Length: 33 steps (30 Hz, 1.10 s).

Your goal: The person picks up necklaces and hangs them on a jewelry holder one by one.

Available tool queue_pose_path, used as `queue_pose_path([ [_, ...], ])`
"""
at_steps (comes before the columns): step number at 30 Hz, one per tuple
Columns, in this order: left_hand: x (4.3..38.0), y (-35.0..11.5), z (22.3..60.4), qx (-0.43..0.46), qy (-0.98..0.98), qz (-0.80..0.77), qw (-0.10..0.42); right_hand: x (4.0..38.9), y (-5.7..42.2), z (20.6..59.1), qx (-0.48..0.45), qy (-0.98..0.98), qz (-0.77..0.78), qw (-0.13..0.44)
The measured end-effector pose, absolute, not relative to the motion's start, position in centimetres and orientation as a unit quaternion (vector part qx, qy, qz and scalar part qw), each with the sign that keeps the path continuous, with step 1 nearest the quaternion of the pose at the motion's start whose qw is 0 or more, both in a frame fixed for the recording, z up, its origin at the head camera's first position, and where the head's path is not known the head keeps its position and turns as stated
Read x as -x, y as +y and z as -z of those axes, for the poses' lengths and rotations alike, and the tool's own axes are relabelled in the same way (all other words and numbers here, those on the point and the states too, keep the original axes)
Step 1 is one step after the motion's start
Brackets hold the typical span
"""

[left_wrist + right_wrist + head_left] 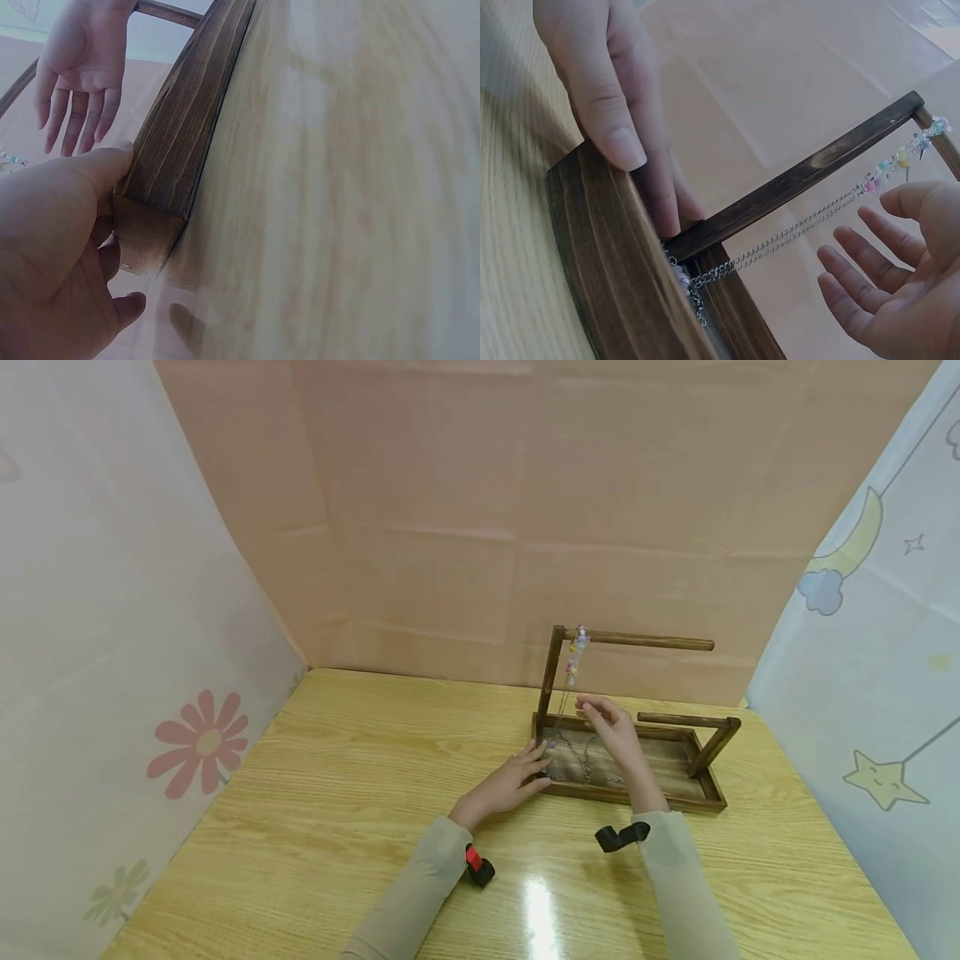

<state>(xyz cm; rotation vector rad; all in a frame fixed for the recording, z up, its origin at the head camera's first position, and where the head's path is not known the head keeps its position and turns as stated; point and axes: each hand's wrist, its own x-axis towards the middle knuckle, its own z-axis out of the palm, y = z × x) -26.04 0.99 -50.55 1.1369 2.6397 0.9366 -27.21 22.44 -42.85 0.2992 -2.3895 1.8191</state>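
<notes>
The left hand [504, 783] rests on the front-left corner of the tray [671, 767], fingers apart; the right hand [611, 727], fingers relaxed and parted, hovers just beside the necklace [574, 656], hung on the upper bar [648, 641] near its left end. The desk [360, 777] stretches widest leftward; the tray's long back side lies near its back edge.

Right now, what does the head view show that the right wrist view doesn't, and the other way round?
Only the head view: the short, low brown wooden bar, the red-petalled flower print and the yellow star print.

Only the right wrist view: the palm of the right hand.

Both: that hand, the left hand, the dark brown wooden tray, its tall wooden post and the pastel-beaded silver chain necklace.
</notes>
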Motion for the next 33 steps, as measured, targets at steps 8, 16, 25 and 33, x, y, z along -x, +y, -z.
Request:
queue_pose_path([
  [8,25.9,1.0,50.3,-0.377,0.871,-0.308,0.065,27.4,23.1,44.0,-0.085,-0.787,-0.608,0.055],
  [16,25.9,1.0,50.4,-0.376,0.87,-0.31,0.068,26.0,22.5,42.7,-0.079,-0.785,-0.612,0.052],
  [25,25.9,1.0,50.4,-0.375,0.871,-0.31,0.067,27.1,23.8,45.0,-0.067,-0.78,-0.62,0.054],
  [33,25.9,1.0,50.6,-0.376,0.871,-0.31,0.064,27.2,24.4,45.8,-0.056,-0.783,-0.618,0.047],
])
